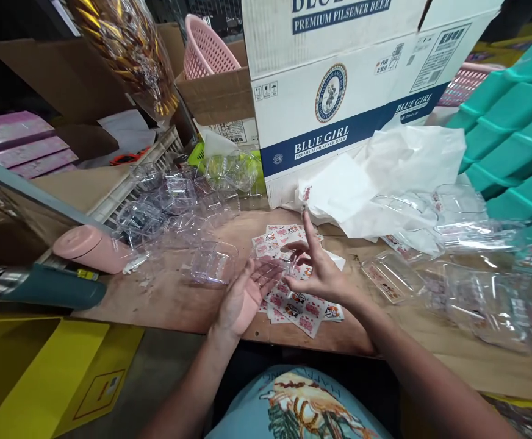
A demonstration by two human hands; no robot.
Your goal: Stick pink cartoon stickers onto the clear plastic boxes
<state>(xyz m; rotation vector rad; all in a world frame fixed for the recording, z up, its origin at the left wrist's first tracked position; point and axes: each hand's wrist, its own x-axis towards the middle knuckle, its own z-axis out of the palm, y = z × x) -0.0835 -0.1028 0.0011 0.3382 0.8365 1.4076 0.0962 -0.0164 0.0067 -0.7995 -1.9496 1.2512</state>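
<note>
Between my two hands, above the sticker sheets (300,308), is a clear plastic piece (273,268). My left hand (245,296) is palm up under its left side, fingers wrapped round it. My right hand (314,268) pinches its right edge with thumb and a bent finger, while the index finger points up with a small dark spot at its tip. Red and orange printed stickers cover the white sheets on the wooden table (156,305). Just left of my left hand lies a clear plastic box (214,262).
Clear plastic parts (174,204) are heaped at the back left, and more clear cases (485,299) lie at the right. A white carton (330,97) stands behind white paper (339,186). Teal bins (522,122), a pink bottle (89,247) and a teal bottle (60,286) flank the table.
</note>
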